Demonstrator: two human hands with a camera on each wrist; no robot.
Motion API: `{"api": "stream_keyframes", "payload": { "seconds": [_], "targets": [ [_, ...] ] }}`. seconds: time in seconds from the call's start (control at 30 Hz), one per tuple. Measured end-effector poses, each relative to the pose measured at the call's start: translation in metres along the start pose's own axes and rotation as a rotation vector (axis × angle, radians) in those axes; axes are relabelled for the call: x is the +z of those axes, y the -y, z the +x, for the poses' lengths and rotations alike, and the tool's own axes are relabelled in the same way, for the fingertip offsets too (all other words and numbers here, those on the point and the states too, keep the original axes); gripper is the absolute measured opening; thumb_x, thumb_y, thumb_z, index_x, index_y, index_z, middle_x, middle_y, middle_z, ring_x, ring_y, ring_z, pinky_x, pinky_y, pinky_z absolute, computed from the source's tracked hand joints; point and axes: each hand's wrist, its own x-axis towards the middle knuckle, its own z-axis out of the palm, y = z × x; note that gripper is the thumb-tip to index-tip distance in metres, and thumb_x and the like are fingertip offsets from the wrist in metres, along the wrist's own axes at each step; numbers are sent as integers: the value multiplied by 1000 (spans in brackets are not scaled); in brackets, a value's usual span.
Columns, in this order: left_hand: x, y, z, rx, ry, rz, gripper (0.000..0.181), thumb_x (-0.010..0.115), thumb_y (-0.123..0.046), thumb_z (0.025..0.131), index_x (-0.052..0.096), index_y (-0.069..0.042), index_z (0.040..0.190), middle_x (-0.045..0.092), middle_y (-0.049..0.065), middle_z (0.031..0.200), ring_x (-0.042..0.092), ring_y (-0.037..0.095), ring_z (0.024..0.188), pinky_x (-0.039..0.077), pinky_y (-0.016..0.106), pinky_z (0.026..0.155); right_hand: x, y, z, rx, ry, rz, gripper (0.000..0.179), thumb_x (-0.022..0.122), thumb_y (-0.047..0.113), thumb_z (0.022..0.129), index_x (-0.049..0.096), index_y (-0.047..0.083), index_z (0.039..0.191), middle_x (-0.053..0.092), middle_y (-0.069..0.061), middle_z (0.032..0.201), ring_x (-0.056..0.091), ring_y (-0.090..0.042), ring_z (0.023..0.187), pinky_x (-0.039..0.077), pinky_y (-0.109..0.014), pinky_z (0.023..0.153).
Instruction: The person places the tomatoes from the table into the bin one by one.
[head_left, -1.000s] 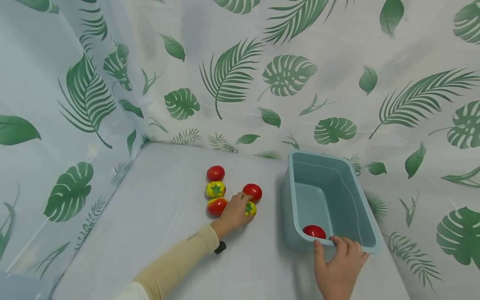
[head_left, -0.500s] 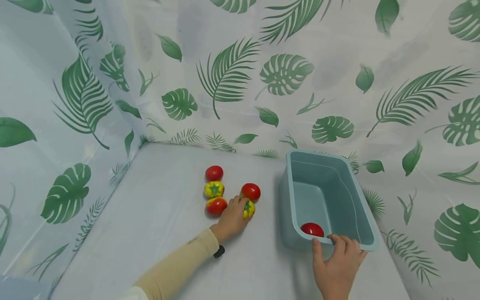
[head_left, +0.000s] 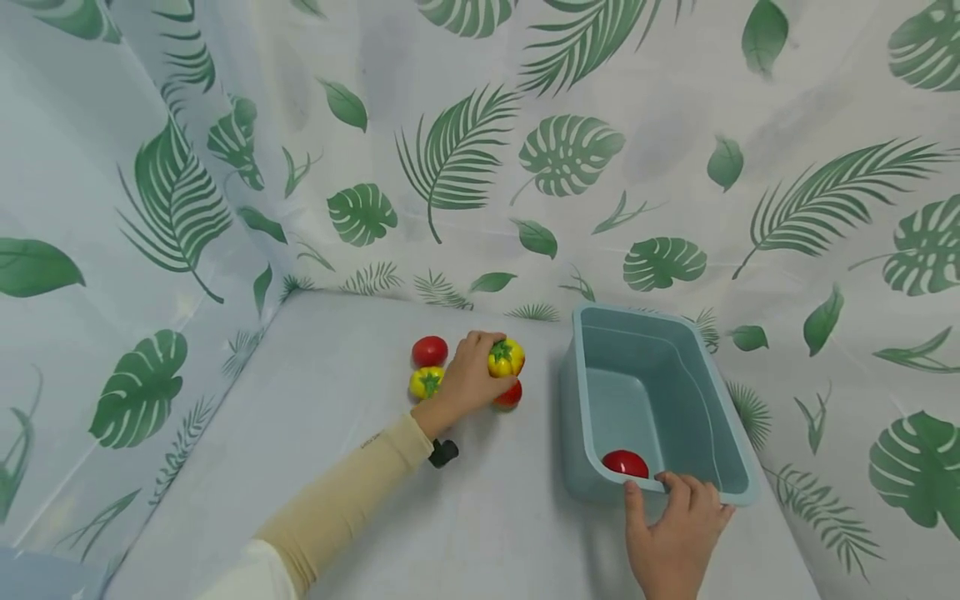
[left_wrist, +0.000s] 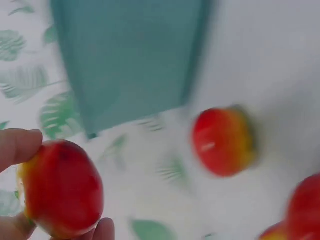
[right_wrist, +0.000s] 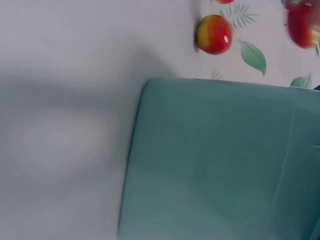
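Between the thumb and fingers of my left hand (head_left: 472,375) is a round red-and-yellow fruit with a green star-shaped cap (head_left: 506,358), held above the table. The left wrist view shows its red side (left_wrist: 65,190). Just below it a red fruit (head_left: 509,394) rests on the table, partly covered. Left of the hand lie a red fruit (head_left: 430,351) and a yellow one with a green cap (head_left: 426,383). My right hand (head_left: 678,529) grips the near rim of a blue-green plastic tub (head_left: 588,400), thumb outside and fingers over the edge. One red fruit (head_left: 626,463) lies inside the tub's near end.
The pale table (head_left: 480,533) meets leaf-patterned sheeting (head_left: 465,167) at the back and sides. In the right wrist view the tub's outer wall (right_wrist: 210,160) fills much of the frame. A dark wrist camera (head_left: 444,452) sits under the left wrist.
My left hand has lifted the green-capped fruit off the table and moved it farther back, above the red fruit. My right hand stays on the tub's rim.
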Motion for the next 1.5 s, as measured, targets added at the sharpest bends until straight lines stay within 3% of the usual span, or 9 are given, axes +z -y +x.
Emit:
{"api": "stream_keyframes", "payload": {
  "seconds": [0.23, 0.43, 0.6, 0.73, 0.9, 1.3, 1.5],
  "targets": [
    [-29, -31, 11, 36, -50, -75, 65, 74, -35, 85, 45, -15, 140, 45, 6, 127, 45, 21, 114, 50, 34, 87, -1, -3, -4, 6, 19, -21, 46, 71, 34, 83, 56, -4, 104, 51, -26, 106, 43, -47, 103, 1, -77, 105],
    [-36, -39, 17, 66, -71, -59, 66, 75, -34, 85, 45, -14, 140, 45, 7, 129, 45, 21, 114, 50, 35, 89, 0, -5, -2, -32, -2, -3, 42, 68, 31, 83, 57, -4, 104, 51, -25, 105, 43, -46, 99, 3, -76, 105],
    [-34, -45, 22, 67, -50, -63, 66, 74, -34, 86, 45, -14, 141, 44, 7, 132, 45, 21, 114, 51, 33, 88, 0, -6, -1, -37, -15, -1, 40, 67, 30, 82, 57, -3, 103, 52, -25, 104, 44, -46, 98, 2, -76, 105],
    [-26, -53, 25, 81, -20, -59, 65, 73, -36, 87, 44, -17, 142, 44, 5, 132, 45, 19, 114, 52, 31, 86, 0, -6, 0, -31, -14, -1, 41, 67, 30, 82, 57, -3, 104, 52, -25, 105, 44, -46, 99, 2, -76, 106],
    [-7, -65, 27, 156, 22, -13, 65, 72, -36, 87, 43, -16, 142, 44, 5, 133, 46, 18, 113, 51, 29, 88, -1, -5, 0, -24, 5, -14, 42, 67, 30, 83, 56, -3, 105, 52, -25, 107, 44, -46, 104, 2, -76, 105],
    [37, -126, 29, 331, 193, -34, 68, 71, -39, 88, 42, -12, 143, 50, 1, 138, 50, 11, 112, 45, 16, 88, -6, -8, -3, -13, 20, -55, 44, 66, 32, 85, 54, -3, 107, 50, -25, 108, 43, -46, 106, 2, -76, 106],
    [56, -134, 25, 373, 253, -20, 65, 71, -41, 88, 46, -13, 141, 52, -2, 138, 51, 10, 114, 43, 11, 87, -3, -4, -1, -23, 18, -47, 43, 64, 32, 85, 55, -4, 106, 50, -25, 105, 42, -46, 106, 2, -76, 105]
  ]
}}
